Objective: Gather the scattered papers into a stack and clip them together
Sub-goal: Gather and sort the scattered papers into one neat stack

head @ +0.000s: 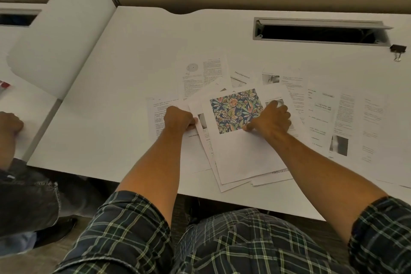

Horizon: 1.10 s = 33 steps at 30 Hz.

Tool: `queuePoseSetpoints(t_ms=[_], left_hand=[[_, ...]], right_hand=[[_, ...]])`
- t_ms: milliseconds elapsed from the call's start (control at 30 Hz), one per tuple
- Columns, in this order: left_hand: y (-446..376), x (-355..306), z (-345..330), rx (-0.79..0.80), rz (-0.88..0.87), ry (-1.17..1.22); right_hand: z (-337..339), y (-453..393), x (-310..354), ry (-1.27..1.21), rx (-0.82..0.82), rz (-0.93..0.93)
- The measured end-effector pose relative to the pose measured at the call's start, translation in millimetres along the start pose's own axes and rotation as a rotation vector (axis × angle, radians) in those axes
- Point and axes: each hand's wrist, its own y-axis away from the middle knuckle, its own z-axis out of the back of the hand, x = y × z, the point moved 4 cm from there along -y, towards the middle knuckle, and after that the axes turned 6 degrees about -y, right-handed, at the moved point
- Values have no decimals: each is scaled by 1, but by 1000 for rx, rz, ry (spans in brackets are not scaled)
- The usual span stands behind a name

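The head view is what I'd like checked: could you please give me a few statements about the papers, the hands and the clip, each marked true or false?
1. The binder clip lies at the far right of the desk, apart from the papers. True.
2. The floral-print sheet lies on top of the middle pile. True.
3. The right hand holds the binder clip. False: it rests on the floral-print sheet and the pages beside it.
4. All the papers are already in one squared stack. False: several sheets, such as the right-side pages, are spread out.
5. The left hand grips the edge of the papers left of the floral-print sheet. True.
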Motion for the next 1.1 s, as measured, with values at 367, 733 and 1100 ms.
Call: queuePoseSetpoints(t_ms=[367,733,1100], left_hand=[[30,2,-46,206,-298,254],[53,-42,-31,480,-328,643],[87,-107,-8,456,-701,490]], right_hand=[[-7,-8,-15,-82,40,130],[28,-3,-15,-1147,230,288],[106,2,6,-1286,226,626]])
